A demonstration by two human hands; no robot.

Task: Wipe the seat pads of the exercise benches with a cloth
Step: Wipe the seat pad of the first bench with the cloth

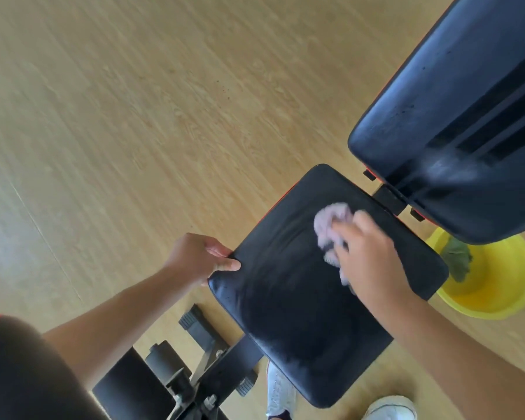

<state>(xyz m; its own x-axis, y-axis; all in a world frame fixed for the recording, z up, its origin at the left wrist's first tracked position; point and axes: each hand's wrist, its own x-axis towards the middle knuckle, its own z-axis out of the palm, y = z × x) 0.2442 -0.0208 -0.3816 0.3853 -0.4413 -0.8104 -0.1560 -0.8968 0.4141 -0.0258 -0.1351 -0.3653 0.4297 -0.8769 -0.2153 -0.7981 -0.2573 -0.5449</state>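
A black seat pad (288, 295) of an exercise bench fills the lower middle of the head view. My right hand (369, 257) presses a bunched pale pink cloth (331, 221) onto the pad's far part; the cloth is blurred. My left hand (200, 259) grips the pad's left corner, thumb on top. The black back pad (455, 95) rises at the upper right, with a dull smear near its lower end.
A yellow bucket (494, 298) with a green rag (458, 262) stands on the wooden floor (134, 116) at right, partly under the back pad. The bench frame and black foot rollers (140, 386) lie at the bottom. My white shoes (390, 409) are below the seat.
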